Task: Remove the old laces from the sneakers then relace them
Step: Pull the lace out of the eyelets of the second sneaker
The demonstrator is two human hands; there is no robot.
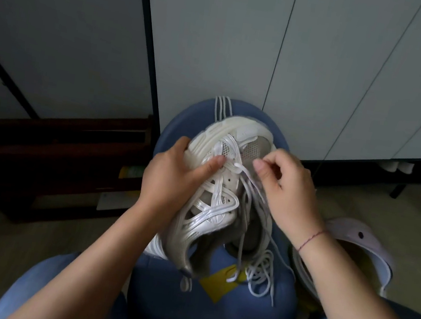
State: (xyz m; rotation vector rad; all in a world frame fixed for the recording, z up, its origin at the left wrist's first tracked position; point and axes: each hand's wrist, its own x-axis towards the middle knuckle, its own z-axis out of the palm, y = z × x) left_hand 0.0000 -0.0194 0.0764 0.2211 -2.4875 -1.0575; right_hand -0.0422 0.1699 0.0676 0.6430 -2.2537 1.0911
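Observation:
A white sneaker [216, 187] lies on a blue stool [207, 310], toe pointing away from me. My left hand [171, 172] grips its left side, thumb pressed on the lace area. My right hand [290, 188] pinches a white lace [252, 182] near the toe-side eyelets. The loose lace trails down to a tangled heap [260, 274] on the stool by the heel. More white lace strands [222, 106] hang over the stool's far edge.
A yellow tag [217, 281] lies on the stool under the heel. A pale clog-like shoe [366, 250] sits on the floor at right. A dark wooden rack [52, 156] stands at left; white cabinet doors [277, 45] rise behind. My knees in jeans flank the stool.

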